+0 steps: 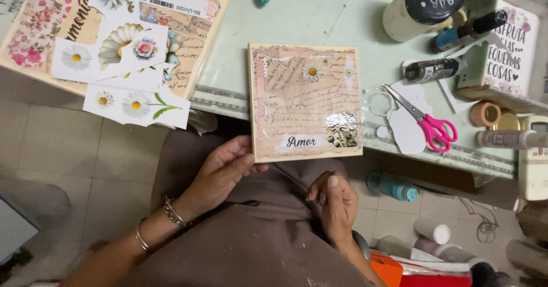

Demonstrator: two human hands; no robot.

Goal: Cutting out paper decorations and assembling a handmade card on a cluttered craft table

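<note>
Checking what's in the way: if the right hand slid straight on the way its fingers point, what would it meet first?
The right hand points up-left toward the table edge. It would most likely meet the lower edge of the decorated square board, which the left hand holds by its lower left corner. Depth is unclear; it might pass beneath.

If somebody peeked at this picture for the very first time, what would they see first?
Probably the square decorated plaque in the middle, covered in old-looking script paper and daisies, with the left hand holding its lower left corner at the table's edge. Next come the bright pink-handled scissors lying just to its right on the table, and the pile of daisy cut-outs at the upper left. The right hand rests in the lap below the plaque.
</note>
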